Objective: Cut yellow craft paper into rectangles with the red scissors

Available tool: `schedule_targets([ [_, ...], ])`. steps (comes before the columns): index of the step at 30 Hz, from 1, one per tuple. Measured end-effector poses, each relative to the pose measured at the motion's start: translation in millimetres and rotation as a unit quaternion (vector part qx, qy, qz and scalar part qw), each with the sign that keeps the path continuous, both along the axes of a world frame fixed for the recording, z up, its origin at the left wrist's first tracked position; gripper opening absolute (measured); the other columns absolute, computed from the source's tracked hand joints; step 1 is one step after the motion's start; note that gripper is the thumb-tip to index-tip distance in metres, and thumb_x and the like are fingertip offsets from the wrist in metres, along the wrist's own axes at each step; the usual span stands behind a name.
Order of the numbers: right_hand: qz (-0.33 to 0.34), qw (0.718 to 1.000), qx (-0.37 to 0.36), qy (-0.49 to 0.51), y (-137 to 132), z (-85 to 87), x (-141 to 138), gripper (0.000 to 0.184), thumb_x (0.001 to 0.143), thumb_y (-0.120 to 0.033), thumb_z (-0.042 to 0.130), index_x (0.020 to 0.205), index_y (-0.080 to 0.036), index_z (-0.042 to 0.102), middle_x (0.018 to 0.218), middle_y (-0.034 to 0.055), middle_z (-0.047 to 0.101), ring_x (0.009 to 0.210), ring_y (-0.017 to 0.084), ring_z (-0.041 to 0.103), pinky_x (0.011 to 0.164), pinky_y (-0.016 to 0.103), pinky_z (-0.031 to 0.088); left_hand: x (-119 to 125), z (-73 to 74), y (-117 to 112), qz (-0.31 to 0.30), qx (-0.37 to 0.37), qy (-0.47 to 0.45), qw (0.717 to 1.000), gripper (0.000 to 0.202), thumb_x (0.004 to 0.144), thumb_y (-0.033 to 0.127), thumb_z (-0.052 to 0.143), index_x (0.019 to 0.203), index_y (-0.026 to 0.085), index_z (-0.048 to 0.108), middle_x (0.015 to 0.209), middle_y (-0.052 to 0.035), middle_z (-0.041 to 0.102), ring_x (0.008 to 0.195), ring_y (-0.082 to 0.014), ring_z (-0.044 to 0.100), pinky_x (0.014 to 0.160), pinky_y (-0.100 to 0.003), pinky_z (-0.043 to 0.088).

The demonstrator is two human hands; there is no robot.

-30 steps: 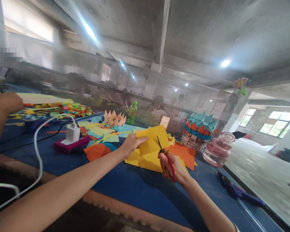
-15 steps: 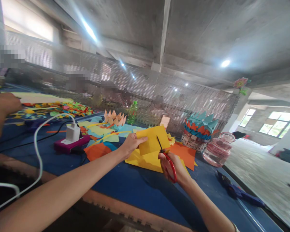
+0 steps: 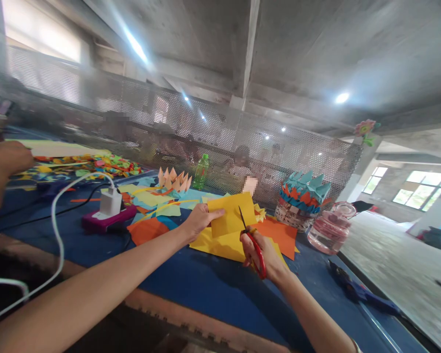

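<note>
My left hand pinches the left edge of a folded yellow paper, held upright above the blue table. My right hand grips red-handled scissors. Their dark blades point up into the paper's right side. Under the paper lie a larger yellow sheet and an orange sheet.
A white charger on a magenta block with white cable sits at left. Paper scraps, a folded paper crown, a green bottle, a basket with teal paper spikes, a glass jar and a glue gun surround. Another person's hand works far left.
The scissors and my right hand shifted very slightly against the yellow paper. My left hand keeps the same hold.
</note>
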State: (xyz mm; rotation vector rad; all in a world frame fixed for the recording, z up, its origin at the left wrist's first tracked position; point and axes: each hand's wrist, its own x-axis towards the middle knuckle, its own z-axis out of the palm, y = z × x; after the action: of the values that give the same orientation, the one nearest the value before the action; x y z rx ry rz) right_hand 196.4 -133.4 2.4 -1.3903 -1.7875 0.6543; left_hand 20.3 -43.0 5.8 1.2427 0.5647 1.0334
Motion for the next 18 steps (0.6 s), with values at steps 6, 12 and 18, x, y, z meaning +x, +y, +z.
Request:
schedule_targets([
  [6, -0.009, 1.0, 0.015, -0.017, 0, -0.2, 3, 0.041, 0.082, -0.06, 0.041, 0.067, -0.022, 0.04, 0.046, -0.0048, 0.047, 0.039, 0.012, 0.054, 0.038, 0.021, 0.04, 2, 1.2, -4, -0.011, -0.005, 0.014, 1.0, 0.037, 0.057, 0.036, 0.077, 0.086, 0.015, 0.071, 0.082, -0.0081, 0.073, 0.075, -0.0237, 0.068, 0.072, -0.034, 0.052],
  [12, -0.011, 1.0, 0.014, -0.017, 5, -7.1, 6, 0.039, 0.085, -0.058, 0.038, 0.072, -0.021, 0.041, 0.042, -0.0056, 0.046, 0.033, 0.012, 0.051, 0.034, 0.02, 0.037, 3, 2.6, -7, -0.013, -0.002, 0.011, 1.0, 0.04, 0.056, 0.036, 0.078, 0.089, 0.015, 0.071, 0.085, -0.0087, 0.073, 0.078, -0.0241, 0.067, 0.073, -0.035, 0.052],
  [18, -0.025, 0.999, 0.01, 0.035, 11, -21.0, 9, 0.037, 0.084, -0.056, 0.042, 0.073, -0.021, 0.041, 0.043, -0.0073, 0.043, 0.029, 0.009, 0.043, 0.029, 0.019, 0.034, 2, 1.9, -5, -0.007, -0.004, 0.016, 1.0, 0.036, 0.057, 0.035, 0.077, 0.086, 0.014, 0.07, 0.086, -0.0087, 0.073, 0.078, -0.024, 0.067, 0.073, -0.035, 0.052],
])
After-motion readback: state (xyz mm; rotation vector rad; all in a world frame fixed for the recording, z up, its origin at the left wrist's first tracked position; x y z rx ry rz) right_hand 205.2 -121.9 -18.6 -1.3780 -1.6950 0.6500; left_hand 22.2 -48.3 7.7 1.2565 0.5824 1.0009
